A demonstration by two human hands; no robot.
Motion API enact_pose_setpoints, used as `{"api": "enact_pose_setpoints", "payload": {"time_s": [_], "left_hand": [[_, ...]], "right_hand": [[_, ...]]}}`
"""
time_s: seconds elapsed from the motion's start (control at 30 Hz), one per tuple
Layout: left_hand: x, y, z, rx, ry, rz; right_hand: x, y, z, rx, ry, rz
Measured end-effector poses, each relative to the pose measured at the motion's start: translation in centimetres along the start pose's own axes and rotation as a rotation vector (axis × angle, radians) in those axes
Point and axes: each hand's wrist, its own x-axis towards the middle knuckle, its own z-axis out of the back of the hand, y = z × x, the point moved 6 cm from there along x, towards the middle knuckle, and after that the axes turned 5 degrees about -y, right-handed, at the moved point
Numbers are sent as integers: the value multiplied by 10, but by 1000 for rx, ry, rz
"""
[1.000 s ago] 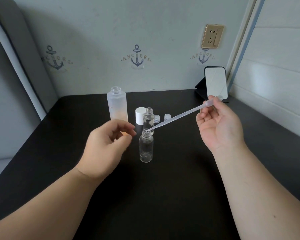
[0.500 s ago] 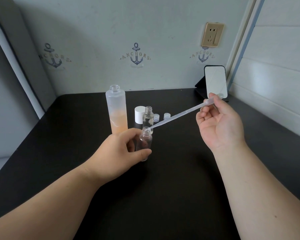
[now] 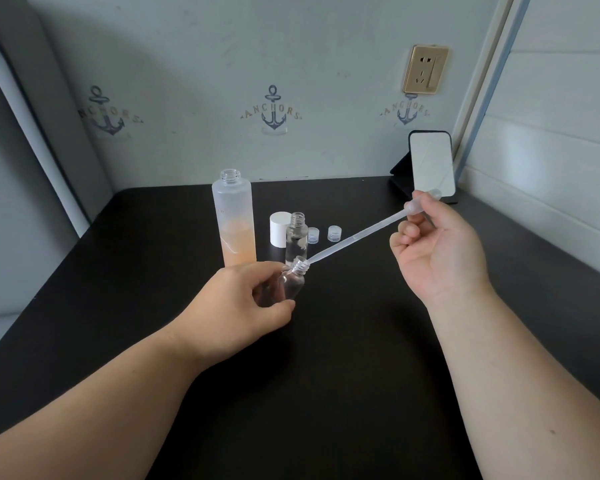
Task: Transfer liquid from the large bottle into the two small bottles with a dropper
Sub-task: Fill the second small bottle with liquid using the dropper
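My right hand (image 3: pixel 437 251) pinches the dropper (image 3: pixel 357 235) at its bulb; clear plastic, slanting down-left, tip at the mouth of the small bottle (image 3: pixel 293 282). My left hand (image 3: pixel 243 306) grips that bottle, tilted toward the dropper; contents not discernible. Behind: 1 second small bottle (image 3: pixel 297 239), upright, open. Large bottle (image 3: pixel 235 223), frosted, uncapped, peach liquid in its lower part. White cap (image 3: pixel 280 228) and 2 small caps (image 3: pixel 323 234) on the black table (image 3: pixel 326 375).

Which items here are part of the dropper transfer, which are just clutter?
In use: large bottle, near small bottle gripped tilted by left hand, far small bottle, dropper pinched by right hand.

Idle: white cap, two small caps, phone.
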Motion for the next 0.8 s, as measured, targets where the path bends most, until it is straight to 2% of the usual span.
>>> {"api": "enact_pose_setpoints", "payload": {"time_s": [0.53, 0.8], "left_hand": [[0, -3, 0, 31, -12, 1], [0, -5, 1, 25, -24, 8]], "right_hand": [[1, 2, -4, -31, 85, 32], [0, 2, 0, 66, -23, 21]]}}
